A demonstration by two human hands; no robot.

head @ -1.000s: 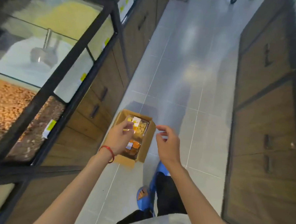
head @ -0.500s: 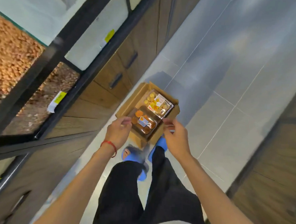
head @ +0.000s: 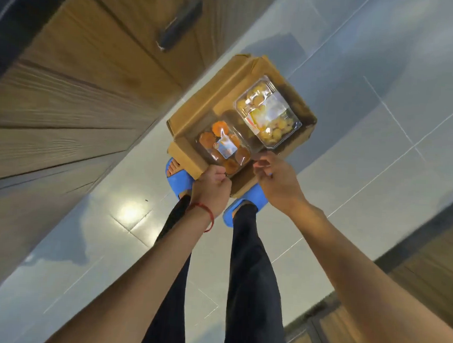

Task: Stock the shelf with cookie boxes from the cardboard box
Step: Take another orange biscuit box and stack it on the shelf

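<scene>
I have the cardboard box (head: 185, 132) on the tiled floor (head: 382, 74) at 12 o'clock, its near wall right at the blue slippers (head: 180, 182). Two clear packs lie inside: the orange cookie box (head: 222, 146) nearest me, and the yellow cookie box (head: 267, 113) just beside it at 1 o'clock. My left hand (head: 211, 189) has its fingers curled tight at the orange pack's near edge; I cannot tell whether they close on plastic rim or cardboard wall. My right hand (head: 276, 178) pinches thumb and forefinger on that pack's near right corner.

What worries me is the thin plastic: lifted by the rim alone it could flex, pop its lid and spill. If my left hand has the cardboard instead, the whole carton would likely drag or tip onto my toes. The yellow pack sits close enough to snag and ride up too.

A wooden drawer front (head: 94, 72) with a dark handle (head: 179, 24) crowds in at 10 o'clock, and another cabinet (head: 439, 248) at 4 o'clock (a narrow aisle, I judge). The shelf itself is out of view
</scene>
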